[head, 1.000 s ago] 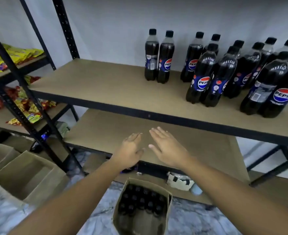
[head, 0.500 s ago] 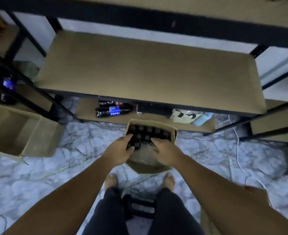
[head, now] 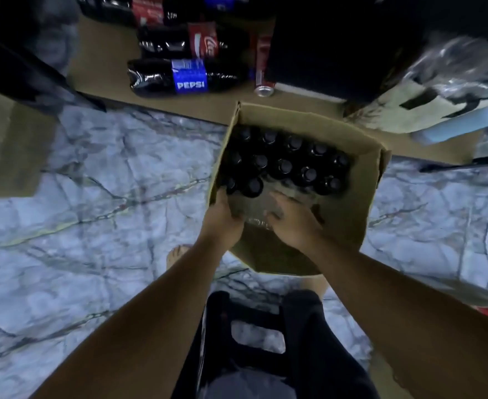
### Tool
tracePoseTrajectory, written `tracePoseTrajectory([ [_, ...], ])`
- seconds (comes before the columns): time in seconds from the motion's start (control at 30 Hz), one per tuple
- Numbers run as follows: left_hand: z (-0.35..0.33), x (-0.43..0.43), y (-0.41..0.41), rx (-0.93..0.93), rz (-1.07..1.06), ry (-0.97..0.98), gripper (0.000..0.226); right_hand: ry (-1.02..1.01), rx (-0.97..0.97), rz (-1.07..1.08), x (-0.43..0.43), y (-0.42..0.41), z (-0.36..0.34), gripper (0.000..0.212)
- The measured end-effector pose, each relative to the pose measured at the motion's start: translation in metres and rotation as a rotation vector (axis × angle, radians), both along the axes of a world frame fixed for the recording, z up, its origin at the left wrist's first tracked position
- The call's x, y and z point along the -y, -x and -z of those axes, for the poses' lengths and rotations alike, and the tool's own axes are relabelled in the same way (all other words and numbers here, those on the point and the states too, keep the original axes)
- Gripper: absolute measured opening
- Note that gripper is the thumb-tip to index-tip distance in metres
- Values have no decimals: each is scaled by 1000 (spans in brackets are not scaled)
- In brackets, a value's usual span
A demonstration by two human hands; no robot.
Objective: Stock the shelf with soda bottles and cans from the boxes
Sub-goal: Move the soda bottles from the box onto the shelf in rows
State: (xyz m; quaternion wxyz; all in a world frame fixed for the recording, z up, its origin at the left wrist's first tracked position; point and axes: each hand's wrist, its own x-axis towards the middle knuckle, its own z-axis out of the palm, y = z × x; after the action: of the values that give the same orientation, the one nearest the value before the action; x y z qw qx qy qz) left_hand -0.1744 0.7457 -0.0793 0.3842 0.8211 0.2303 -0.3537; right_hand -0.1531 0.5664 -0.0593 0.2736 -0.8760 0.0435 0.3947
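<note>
Brown cardboard box point(head: 349, 214) sits open on the grey marble floor point(head: 93, 197), with dark black-capped soda bottles point(head: 283, 165) upright inside. Left hand point(head: 222, 217) and right hand point(head: 293, 226) reach in; their fingers point(head: 278, 201) seem curled, but blur hides whether they grip anything.

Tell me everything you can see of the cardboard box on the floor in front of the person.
The cardboard box is brown, open at the top, and stands on the marble-patterned floor by the lowest shelf board. Its far part holds dark bottles with black caps, upright in rows; the near part shows no caps. The left hand and right hand reach inside at the near side; whether they grip anything is unclear.
</note>
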Motion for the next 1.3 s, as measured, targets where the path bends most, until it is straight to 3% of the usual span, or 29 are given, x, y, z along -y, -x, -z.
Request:
tracePoseTrajectory([
  [0.17,61,20,-14,41,-379,146,74,-66,79,16,-5,-9,66,70],
  [0.3,93,18,-24,40,-505,187,61,-93,213,32,-12,-17,93,69],
  [0.43,88,17,-20,149,-514,162,36,-102,227,86,-17,-24,98,46],
  [0.53,58,22,-6,211,-444,148,30,-124,245,63,-8,-21,85,36],
  [0.7,-28,22,12,277,-358,141,24,-153,327,103,15,-2,3,33],
  [0.97,-225,8,8,411,120,61,30,-284,453,366,36,33,-199,27],
  [1.1,-324,5,2,498,224,128,25,-395,507,416,40,36,-299,31],
  [1.23,-415,6,-8,649,326,160,28,-447,588,446,41,40,-385,42],
  [1.3,-457,8,-12,751,360,181,28,-450,668,450,42,42,-424,34],
])
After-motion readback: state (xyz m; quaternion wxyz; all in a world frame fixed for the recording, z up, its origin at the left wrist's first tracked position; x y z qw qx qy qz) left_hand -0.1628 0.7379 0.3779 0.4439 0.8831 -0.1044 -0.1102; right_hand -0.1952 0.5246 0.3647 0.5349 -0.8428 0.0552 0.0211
